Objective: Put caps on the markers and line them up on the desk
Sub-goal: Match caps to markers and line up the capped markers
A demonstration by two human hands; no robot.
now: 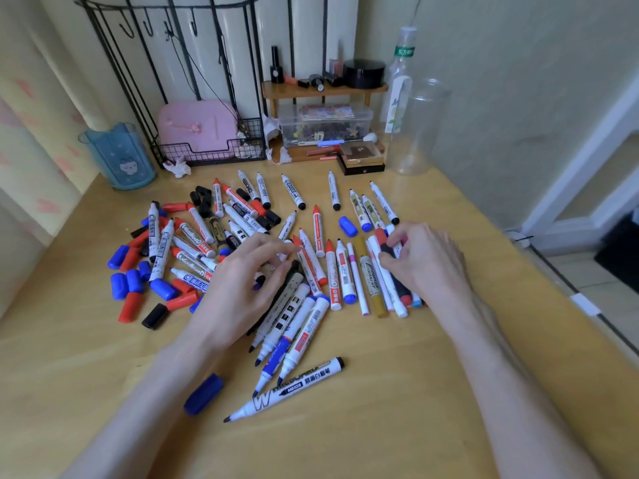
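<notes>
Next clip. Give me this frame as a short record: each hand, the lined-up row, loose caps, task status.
left hand: open, fingers spread over the unsorted marker pile
right hand: pinches a dark marker at the row's right end
row: several markers side by side, centre-right of the desk
loose caps: blue, red and black, mostly at the left
status: many markers uncapped, unfinished

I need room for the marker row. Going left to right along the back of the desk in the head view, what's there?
Blue cup → pink case → clear plastic box → clear jar.
</notes>
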